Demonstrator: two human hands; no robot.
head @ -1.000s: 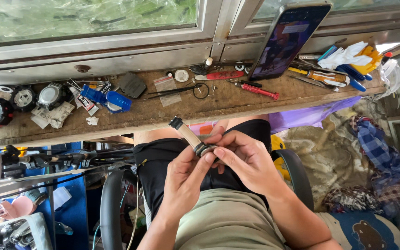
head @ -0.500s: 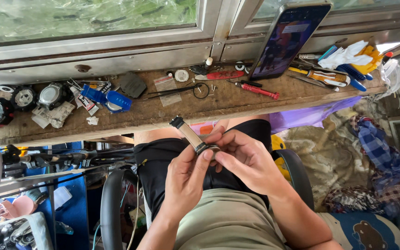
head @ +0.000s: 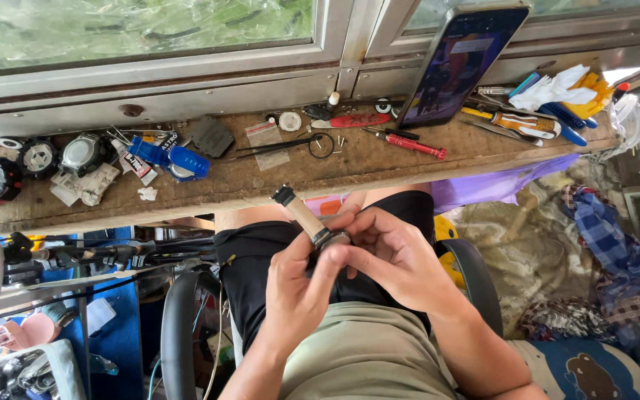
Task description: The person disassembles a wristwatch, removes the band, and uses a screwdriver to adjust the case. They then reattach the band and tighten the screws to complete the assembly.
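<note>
Over my lap I hold a wristwatch [head: 312, 224] with a tan strap and a dark buckle end pointing up towards the bench. My left hand [head: 295, 289] grips the watch case from below with thumb and fingers. My right hand [head: 390, 255] pinches the case from the right, fingertips pressed on it. The watch face is hidden behind my fingers.
A worn wooden bench [head: 350, 167] under a window carries watches [head: 38, 157], a blue tool [head: 168, 157], tweezers [head: 283, 146], red screwdrivers [head: 412, 146], a small plastic bag [head: 267, 141], more tools [head: 535, 122] and a propped phone [head: 462, 63]. Cluttered gear sits lower left, cloth lower right.
The hands stay together on the watch over the lap; the strap has tilted very slightly and the fingers have shifted a little on the case.
</note>
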